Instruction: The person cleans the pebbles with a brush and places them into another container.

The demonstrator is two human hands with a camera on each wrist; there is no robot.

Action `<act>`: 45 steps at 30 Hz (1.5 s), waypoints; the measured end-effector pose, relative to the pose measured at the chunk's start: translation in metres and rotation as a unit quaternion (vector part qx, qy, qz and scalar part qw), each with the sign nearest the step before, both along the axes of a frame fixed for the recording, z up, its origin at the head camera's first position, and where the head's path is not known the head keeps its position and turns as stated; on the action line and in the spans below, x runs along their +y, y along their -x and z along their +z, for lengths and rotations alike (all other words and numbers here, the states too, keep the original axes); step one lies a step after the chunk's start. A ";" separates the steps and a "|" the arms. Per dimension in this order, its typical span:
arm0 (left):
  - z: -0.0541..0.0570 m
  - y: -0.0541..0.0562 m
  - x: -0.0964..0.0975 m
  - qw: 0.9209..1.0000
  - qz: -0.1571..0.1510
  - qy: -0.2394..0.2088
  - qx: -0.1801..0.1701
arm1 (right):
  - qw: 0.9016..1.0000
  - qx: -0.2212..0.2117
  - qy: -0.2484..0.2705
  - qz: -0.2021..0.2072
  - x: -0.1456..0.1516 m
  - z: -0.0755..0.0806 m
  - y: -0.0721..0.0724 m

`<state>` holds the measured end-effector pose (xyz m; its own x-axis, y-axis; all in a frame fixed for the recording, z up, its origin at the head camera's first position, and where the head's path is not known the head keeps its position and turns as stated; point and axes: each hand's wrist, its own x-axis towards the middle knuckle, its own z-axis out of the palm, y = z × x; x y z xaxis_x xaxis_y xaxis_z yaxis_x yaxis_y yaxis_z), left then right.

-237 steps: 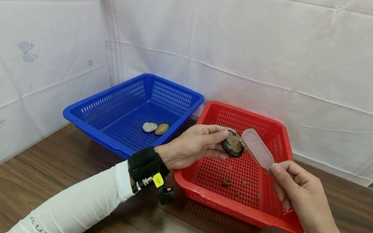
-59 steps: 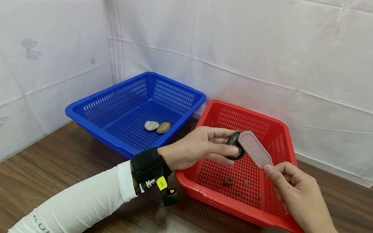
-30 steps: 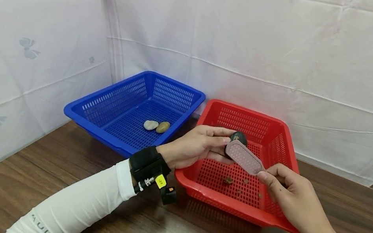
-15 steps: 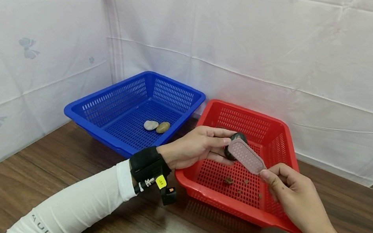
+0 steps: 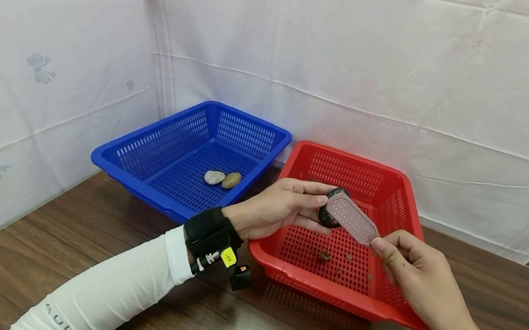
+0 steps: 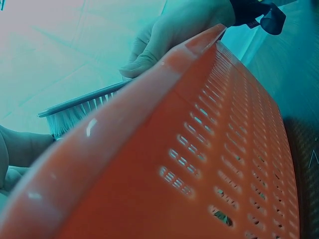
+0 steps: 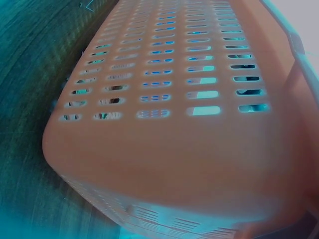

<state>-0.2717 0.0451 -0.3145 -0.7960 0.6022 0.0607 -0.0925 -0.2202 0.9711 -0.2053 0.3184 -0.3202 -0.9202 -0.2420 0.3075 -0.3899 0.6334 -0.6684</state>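
Note:
In the head view my left hand (image 5: 284, 207) grips a dark stone (image 5: 326, 217) above the red basket (image 5: 327, 294). My right hand (image 5: 424, 275) pinches one end of a pink brush (image 5: 355, 221) between thumb and fingers. The brush head lies across the right side of the stone and hides much of it. In the left wrist view, the brush's pale bristles (image 6: 70, 122) point down toward the left hand (image 6: 22, 149), and the right hand (image 6: 164, 40) holds its far end. Both hands are hidden in the right wrist view, where the basket wall (image 7: 159, 154) fills most of the frame.
Small brown crumbs (image 5: 324, 256) lie on the red basket's floor. A blue basket (image 5: 161, 139) to the left contains a white stone (image 5: 214, 177) and a tan stone (image 5: 231, 180). Both baskets stand on a brown wooden table (image 5: 202, 320) against pale cloth walls (image 5: 352, 47).
Eight seconds ago the stone's brown, muddy face was visible; since then my left hand has turned it. The brush has shifted left across the stone, then slightly up and right over the last second.

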 end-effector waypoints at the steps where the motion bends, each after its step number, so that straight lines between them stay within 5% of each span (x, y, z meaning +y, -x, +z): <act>1: 0.000 0.000 0.000 1.000 0.000 0.000 -0.001 | 1.000 0.001 0.000 -0.001 0.000 0.000 0.000; 26: 0.002 -0.002 0.001 1.000 0.001 0.008 -0.011 | 1.000 -0.004 0.014 -0.018 0.001 0.001 0.001; 33: 0.002 -0.007 0.005 0.999 -0.028 0.016 -0.003 | 0.996 -0.033 0.066 -0.057 0.012 0.000 0.006; 37: 0.002 -0.008 0.007 1.000 -0.004 0.004 -0.024 | 0.996 -0.033 0.083 -0.018 0.016 -0.004 0.005; 41: 0.002 -0.006 0.007 0.998 0.032 -0.020 -0.045 | 0.998 -0.012 0.042 0.041 0.014 -0.006 0.003; 45: 0.002 -0.006 0.006 0.999 0.033 -0.015 -0.038 | 0.999 0.002 0.001 0.046 0.011 -0.004 0.003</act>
